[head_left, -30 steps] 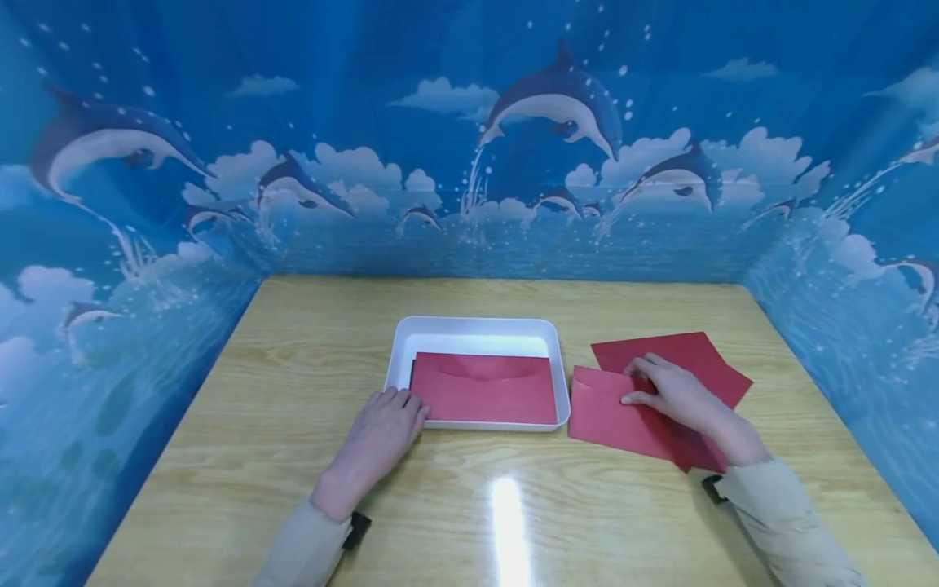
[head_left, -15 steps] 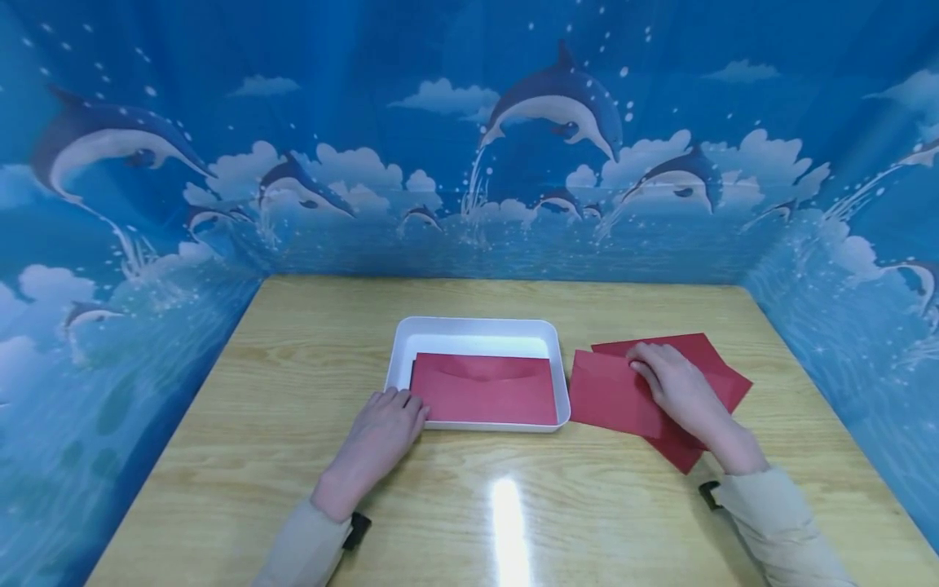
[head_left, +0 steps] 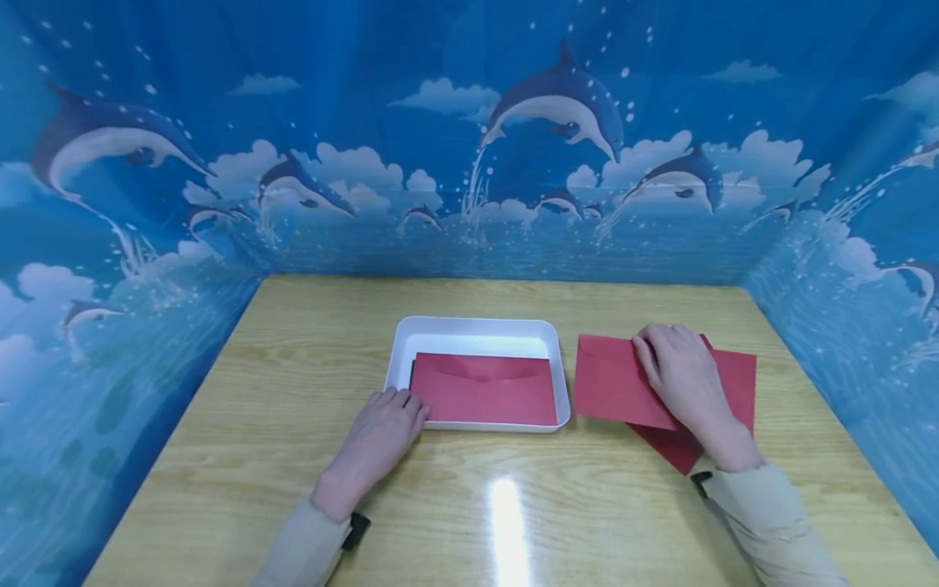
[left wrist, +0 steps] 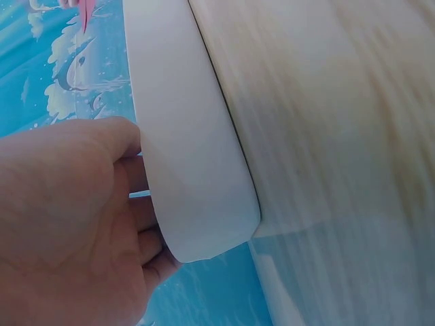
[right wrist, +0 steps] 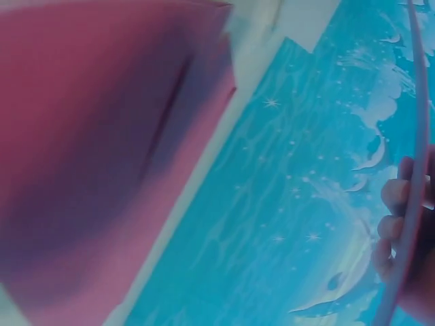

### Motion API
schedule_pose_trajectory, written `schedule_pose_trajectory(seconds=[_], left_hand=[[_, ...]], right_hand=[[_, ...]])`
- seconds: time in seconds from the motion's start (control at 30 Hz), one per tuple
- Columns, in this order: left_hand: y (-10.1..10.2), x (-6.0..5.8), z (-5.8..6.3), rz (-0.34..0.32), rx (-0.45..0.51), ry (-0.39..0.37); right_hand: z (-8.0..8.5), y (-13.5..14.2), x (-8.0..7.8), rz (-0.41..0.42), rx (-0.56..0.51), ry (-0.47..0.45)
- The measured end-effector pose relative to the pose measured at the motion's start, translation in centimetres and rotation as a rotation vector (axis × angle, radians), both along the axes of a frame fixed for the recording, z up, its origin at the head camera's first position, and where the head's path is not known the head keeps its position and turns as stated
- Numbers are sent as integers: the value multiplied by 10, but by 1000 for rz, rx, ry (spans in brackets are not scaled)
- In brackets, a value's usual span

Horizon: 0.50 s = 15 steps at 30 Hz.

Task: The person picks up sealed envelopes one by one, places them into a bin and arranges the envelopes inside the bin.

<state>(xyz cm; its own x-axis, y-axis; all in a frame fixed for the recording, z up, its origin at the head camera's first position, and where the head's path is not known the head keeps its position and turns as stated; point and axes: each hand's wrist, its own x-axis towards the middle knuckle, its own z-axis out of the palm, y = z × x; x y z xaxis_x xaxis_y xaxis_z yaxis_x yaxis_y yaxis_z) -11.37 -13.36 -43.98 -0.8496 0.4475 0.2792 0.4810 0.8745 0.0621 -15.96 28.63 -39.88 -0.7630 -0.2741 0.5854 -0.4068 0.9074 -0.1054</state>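
My right hand (head_left: 682, 379) pinches a red envelope (head_left: 612, 379) by its far edge, right of the white tray (head_left: 480, 326). In the right wrist view this envelope (right wrist: 419, 88) appears nearly edge-on between the fingers. Beneath it another red envelope (head_left: 671, 448) lies on the table, mostly covered. At the tray's front left corner, my left hand (head_left: 385, 436) holds the rim; the left wrist view shows its fingers (left wrist: 153, 248) curled around the tray wall (left wrist: 194, 136). Inside the tray, against the front side, lies a red envelope (head_left: 484, 391) with its flap line showing.
A pale wood table (head_left: 330, 342) carries everything. Blue curtains (head_left: 469, 236) printed with dolphins enclose its back and sides. A dark edge shows at the left end of the envelope in the tray.
The right hand has raised the upper red envelope off the lower one and moved it slightly away from me, straightening it. The left hand, the tray and its envelope have stayed put.
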Motion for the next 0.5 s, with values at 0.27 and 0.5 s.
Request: schedule_pose_trajectory(seconds=[0.27,0.5], left_hand=[[-1,0,-1,-8,15,8],[-1,0,-1,-14,20,19]], right_hand=[[15,-24,-4,50,-7,63],[35,-59,-12,81,-58,85]])
